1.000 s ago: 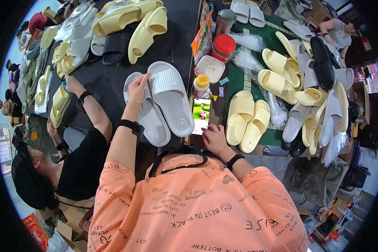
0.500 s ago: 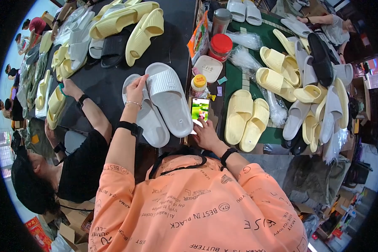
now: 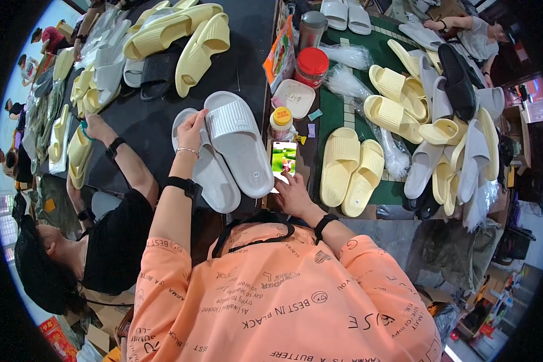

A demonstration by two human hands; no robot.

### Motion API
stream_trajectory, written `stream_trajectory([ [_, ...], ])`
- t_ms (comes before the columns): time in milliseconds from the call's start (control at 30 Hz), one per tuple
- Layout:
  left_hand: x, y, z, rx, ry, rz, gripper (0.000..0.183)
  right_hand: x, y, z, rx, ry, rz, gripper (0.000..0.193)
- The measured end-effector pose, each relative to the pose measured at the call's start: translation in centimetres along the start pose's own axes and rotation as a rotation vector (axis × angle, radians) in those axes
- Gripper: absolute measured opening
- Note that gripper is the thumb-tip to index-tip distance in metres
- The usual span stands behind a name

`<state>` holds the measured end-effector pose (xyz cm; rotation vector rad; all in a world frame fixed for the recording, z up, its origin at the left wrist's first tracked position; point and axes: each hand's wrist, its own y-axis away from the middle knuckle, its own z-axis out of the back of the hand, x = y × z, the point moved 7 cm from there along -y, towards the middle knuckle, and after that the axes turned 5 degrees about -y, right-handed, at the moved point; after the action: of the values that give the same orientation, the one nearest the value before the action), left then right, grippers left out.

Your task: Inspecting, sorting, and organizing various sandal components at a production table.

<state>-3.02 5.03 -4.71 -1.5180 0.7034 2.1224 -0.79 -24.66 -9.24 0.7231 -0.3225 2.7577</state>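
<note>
Two grey slide slippers lie side by side on the black tabletop in front of me. My left hand [image 3: 190, 133] reaches over the left grey slipper [image 3: 214, 175] and pinches the strap edge of the right grey slipper [image 3: 240, 140]. To the right of that pair lies a phone [image 3: 282, 158] with a bright green picture on its screen. My right hand [image 3: 293, 194] rests at the phone's lower end, fingers apart and fingertips on the screen. Beyond the phone stands a small jar with a yellow lid [image 3: 282, 118].
Pale yellow slippers [image 3: 351, 169] sit on the green mat at right, near a heap of yellow, grey and black slippers [image 3: 458, 99]. A red-lidded jar [image 3: 311, 65], a white-lidded tub [image 3: 294, 99] and a steel cup [image 3: 312, 30] stand mid-table. A co-worker [image 3: 111, 241] handles slippers at left.
The whole view has shifted slightly, with the tabletop things a little further left. My left hand stays at the grey slipper and my right hand at the phone.
</note>
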Motion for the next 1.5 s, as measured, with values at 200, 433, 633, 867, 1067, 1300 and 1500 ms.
stream_trajectory([
  [200,0.4,-0.3,0.1,0.010,0.016,-0.017,0.024,-1.0,0.7,-0.9,0.039,-0.028,-0.041,0.029],
  [433,0.2,-0.2,0.1,0.013,0.012,-0.029,0.025,-0.6,0.4,0.0,-0.007,-0.040,-0.051,0.024],
  [633,0.4,-0.1,-0.1,0.010,0.023,0.035,0.024,-2.8,2.5,1.3,-0.090,-0.043,-0.181,0.023],
  [867,0.2,-0.1,0.0,0.043,0.035,0.006,0.027,-3.2,2.9,1.6,-0.151,0.051,-0.181,0.021],
  [1067,0.2,-0.2,0.3,-0.014,-0.114,-0.001,0.024,-3.3,0.9,2.1,-0.158,0.009,-0.126,0.025],
  [1300,-0.6,0.0,0.0,-0.026,-0.142,-0.040,0.023,-3.8,-4.8,1.0,-0.075,-0.005,-0.083,0.027],
  [1500,-0.2,-0.3,-0.1,-0.019,-0.056,-0.054,0.025,-5.1,-6.0,-0.7,-0.033,0.058,-0.167,0.032],
])
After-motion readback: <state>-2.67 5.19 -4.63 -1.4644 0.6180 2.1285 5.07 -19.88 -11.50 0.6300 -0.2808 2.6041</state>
